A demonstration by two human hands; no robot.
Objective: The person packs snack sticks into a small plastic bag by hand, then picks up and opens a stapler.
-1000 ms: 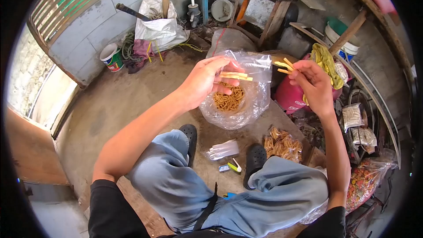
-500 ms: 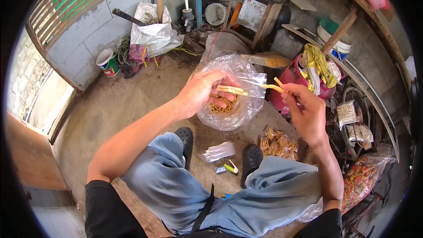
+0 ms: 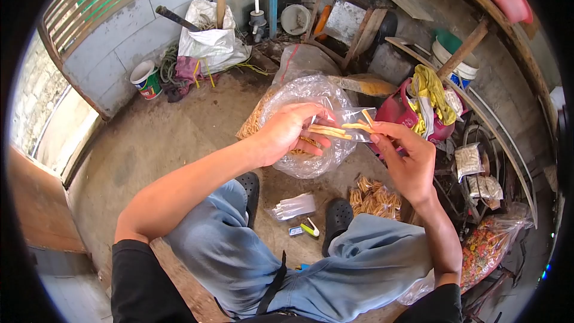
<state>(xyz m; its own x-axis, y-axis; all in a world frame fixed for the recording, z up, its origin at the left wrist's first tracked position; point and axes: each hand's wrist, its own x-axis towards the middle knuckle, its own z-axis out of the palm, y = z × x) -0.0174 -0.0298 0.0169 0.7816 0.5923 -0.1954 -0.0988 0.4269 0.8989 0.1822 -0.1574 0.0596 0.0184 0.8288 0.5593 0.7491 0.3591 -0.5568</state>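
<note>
My left hand (image 3: 287,136) is closed around a small clear plastic bag (image 3: 369,113), with a few yellowish snack sticks (image 3: 330,132) lying lengthwise inside it. The bag's mouth points right. Between thumb and fingers, my right hand (image 3: 409,158) pinches a couple more fried sticks (image 3: 357,126), whose ends overlap the bag's open end. Below both hands spreads a large clear plastic bag (image 3: 320,167), rolled open, holding many such sticks partly hidden by my left hand.
Filled packets (image 3: 375,198) lie on the floor near my right shoe (image 3: 339,220). Between my feet are empty plastic sleeves (image 3: 295,206), a small blue-and-white box (image 3: 295,231) and a green-handled tool (image 3: 311,227). A bag of colourful snacks (image 3: 493,242) stands right.
My right hand has brought its sticks left, to the small bag's mouth. My left hand has shifted slightly right with the bag.
</note>
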